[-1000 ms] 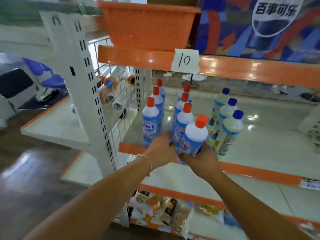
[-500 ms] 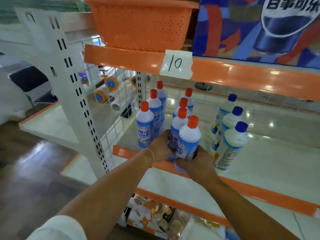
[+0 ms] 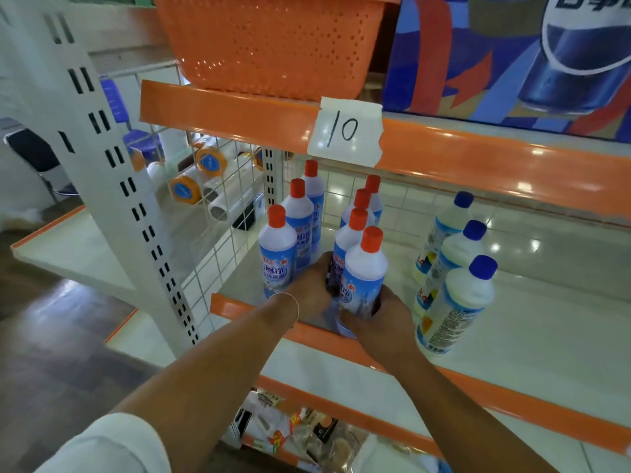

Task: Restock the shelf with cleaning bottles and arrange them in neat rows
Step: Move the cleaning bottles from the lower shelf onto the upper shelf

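Observation:
An orange-capped cleaning bottle (image 3: 365, 274) stands at the front edge of the shelf (image 3: 512, 336), at the head of the second row. Both hands wrap its lower half: my left hand (image 3: 312, 290) from the left, my right hand (image 3: 379, 315) from the front and right. Behind it stand three more orange-capped bottles (image 3: 356, 213). To the left runs a row of three orange-capped bottles (image 3: 278, 250). To the right, three blue-capped bottles (image 3: 456, 302) form another row.
An orange basket (image 3: 269, 46) sits on the upper shelf above a paper tag marked 10 (image 3: 345, 131). A wire mesh divider (image 3: 218, 216) bounds the bottles on the left, with tape rolls beyond it. Packaged goods (image 3: 307, 435) lie on the lowest shelf.
The held bottle went from tilted above the shelf edge to upright on the shelf in the second row. Both hands stay on it, and the view has moved closer.

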Demonstrator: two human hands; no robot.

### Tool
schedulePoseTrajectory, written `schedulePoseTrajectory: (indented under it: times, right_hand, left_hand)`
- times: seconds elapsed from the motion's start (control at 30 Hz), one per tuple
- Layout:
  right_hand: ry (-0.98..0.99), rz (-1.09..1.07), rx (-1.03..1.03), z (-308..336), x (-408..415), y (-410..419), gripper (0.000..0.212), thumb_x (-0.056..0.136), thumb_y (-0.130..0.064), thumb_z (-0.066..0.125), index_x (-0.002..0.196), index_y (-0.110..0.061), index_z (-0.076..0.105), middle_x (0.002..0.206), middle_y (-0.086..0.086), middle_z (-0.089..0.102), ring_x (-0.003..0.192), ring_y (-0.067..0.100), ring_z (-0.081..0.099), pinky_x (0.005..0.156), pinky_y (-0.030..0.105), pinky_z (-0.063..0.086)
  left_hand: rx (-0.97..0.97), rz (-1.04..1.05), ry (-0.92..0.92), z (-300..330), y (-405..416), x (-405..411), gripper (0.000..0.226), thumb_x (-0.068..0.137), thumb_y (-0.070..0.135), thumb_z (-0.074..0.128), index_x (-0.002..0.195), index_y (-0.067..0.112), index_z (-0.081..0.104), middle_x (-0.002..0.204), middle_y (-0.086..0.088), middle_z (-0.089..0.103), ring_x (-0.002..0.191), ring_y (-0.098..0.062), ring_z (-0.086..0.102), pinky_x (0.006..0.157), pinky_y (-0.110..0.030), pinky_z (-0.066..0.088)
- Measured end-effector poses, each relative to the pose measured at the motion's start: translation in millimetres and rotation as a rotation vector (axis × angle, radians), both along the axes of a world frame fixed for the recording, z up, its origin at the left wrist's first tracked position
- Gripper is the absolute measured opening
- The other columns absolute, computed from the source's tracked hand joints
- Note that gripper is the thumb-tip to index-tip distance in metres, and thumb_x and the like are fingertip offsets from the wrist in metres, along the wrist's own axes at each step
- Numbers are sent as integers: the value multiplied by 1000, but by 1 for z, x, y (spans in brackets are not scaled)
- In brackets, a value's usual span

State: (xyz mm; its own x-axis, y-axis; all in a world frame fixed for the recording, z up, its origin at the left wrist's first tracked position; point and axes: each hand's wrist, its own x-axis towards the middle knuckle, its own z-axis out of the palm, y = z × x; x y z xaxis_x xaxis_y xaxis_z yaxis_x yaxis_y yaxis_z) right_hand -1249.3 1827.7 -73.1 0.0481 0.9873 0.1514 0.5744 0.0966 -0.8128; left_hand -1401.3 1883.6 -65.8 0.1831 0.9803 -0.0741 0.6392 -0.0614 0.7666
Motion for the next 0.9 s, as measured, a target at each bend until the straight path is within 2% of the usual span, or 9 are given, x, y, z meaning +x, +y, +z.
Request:
schedulePoseTrajectory:
  times: [0.1,0.13,0.23,0.37,0.43,0.53,0.67,0.8,0.9]
  right_hand:
    - [-36,-32,-8,-9,-3,4,37,69,-25,81,100,-19,62,85,-6,67,75,14,64,57,20,44]
    - [-36,-41,-7,-12,-4,5,40,69,-24,82,102,-17,62,87,-5,67,77,15,63,57,21,44]
    - [-21,-64,11,-14,-6,5,44,68,-25,83,105,-16,62,90,-6,67,77,12,60,58,16,42]
    - [-34,-103,25,-14,-12,3,48,66,-30,86,106,-15,62,87,-10,60,74,9,54,55,9,36]
    - [-32,-118,44,-15,-16,1,50,65,-32,87,104,-14,62,86,-9,60,73,9,55,55,8,35]
    - [-18,-132,51,-17,-20,0,49,64,-30,87,102,-13,62,84,-8,59,71,11,55,54,10,36]
    - [-27,-175,80,-19,-25,-1,49,62,-29,88,99,-11,61,82,-7,59,70,13,55,53,13,38]
    - [-7,-212,61,-19,-30,-3,51,60,-32,89,97,-11,60,81,-3,61,71,18,60,59,30,50]
    - [0,-242,64,-16,-37,-5,55,59,-34,90,99,-11,60,83,-3,61,71,15,57,62,29,48]
  left_hand:
    - [-3,12,-4,-1,1,0,37,84,31,53,120,29,43,108,0,60,107,-24,58,97,-38,50]
    - [11,4,-7,-2,1,0,37,83,33,53,119,31,44,108,0,61,107,-25,58,98,-40,50]
    - [32,-19,29,0,2,-2,40,90,25,56,127,28,41,106,5,60,101,-16,57,93,-30,50]
    - [59,-15,44,-5,0,-7,44,92,22,55,133,27,39,114,2,62,105,-16,59,94,-32,51]
    - [83,-29,80,-5,-5,-7,46,93,23,55,135,25,38,116,2,61,100,-13,56,90,-23,48]
    - [92,-45,69,-9,-12,-8,44,93,27,54,135,25,39,121,4,59,110,-14,56,89,-19,44]
    - [75,-73,40,-12,-19,-14,49,92,18,56,137,20,37,132,-1,56,122,-19,53,99,-24,43]
    - [13,-87,-29,-10,-26,-21,51,91,7,56,138,17,39,135,-2,54,123,-19,50,95,-18,39]
    - [-24,-126,-23,-8,-29,-24,50,92,3,50,138,16,38,134,-1,53,123,-19,49,100,-18,41]
